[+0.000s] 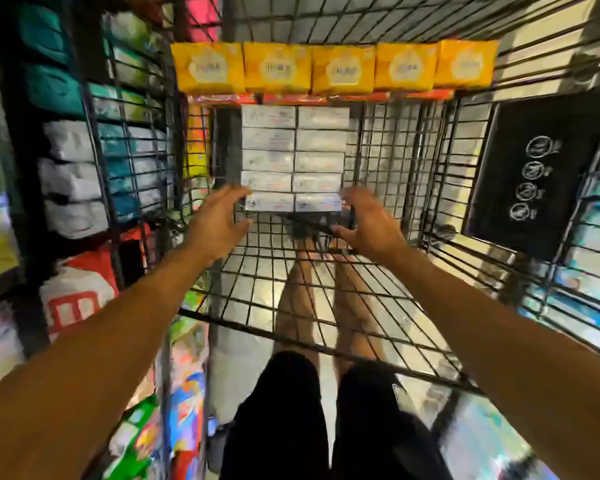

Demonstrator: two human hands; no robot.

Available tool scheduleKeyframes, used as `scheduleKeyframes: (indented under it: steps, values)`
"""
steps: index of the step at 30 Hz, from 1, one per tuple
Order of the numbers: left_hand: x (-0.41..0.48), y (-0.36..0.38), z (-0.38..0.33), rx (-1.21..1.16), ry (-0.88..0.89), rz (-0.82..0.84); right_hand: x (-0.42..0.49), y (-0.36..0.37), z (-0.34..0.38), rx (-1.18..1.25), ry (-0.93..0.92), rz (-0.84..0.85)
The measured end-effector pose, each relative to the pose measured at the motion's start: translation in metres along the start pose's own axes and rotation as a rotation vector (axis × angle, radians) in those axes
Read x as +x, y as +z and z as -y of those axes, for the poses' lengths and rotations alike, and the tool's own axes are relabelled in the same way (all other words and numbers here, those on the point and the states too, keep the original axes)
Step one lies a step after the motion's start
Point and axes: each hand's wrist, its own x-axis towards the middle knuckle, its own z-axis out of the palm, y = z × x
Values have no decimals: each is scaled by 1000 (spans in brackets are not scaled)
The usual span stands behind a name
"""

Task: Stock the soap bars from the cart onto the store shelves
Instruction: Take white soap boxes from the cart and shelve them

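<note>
Inside the black wire cart [392, 168] stands a block of white soap bar boxes [293, 157], two columns wide and several rows long. A row of yellow soap packs [333, 69] lines the cart's far end, over a layer of red ones. My left hand [219, 220] hovers with its fingers spread at the block's near left corner. My right hand [368, 220] is open at the near right corner, fingers curled beside the nearest white box. Neither hand holds anything. The picture is blurred by motion.
Store shelves [73, 157] on the left carry teal and white packs, with colourful bags lower down. A black sign with round white symbols [530, 174] hangs on the cart's right wall. My legs show through the cart's mesh floor [291, 292].
</note>
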Motion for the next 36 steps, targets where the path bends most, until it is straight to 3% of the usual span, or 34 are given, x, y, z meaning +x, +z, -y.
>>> scheduleKeyframes:
  steps: [5, 11, 15, 21, 24, 28, 31, 36]
  values:
    - [14, 7, 11, 103, 46, -61, 15, 11, -6, -41, -61, -47]
    - [19, 15, 14, 319, 302, -93, 25, 19, -6, -182, -153, -72]
    - [22, 16, 12, -51, 162, -74, 21, 13, -2, -120, -141, -76]
    - [-12, -21, -8, -193, 108, -3, -10, -20, 11, -14, -67, -54]
    - [-47, -47, -34, -409, 2, 21, -48, -48, 27, 279, -7, -87]
    - [-107, -80, -70, -711, -133, -84, -105, -90, 61, 574, 71, -187]
    - [-167, -107, -105, -900, -86, -214, -148, -128, 98, 692, 28, -251]
    - [-255, -113, -138, -1204, -147, -458, -208, -160, 140, 748, -57, -156]
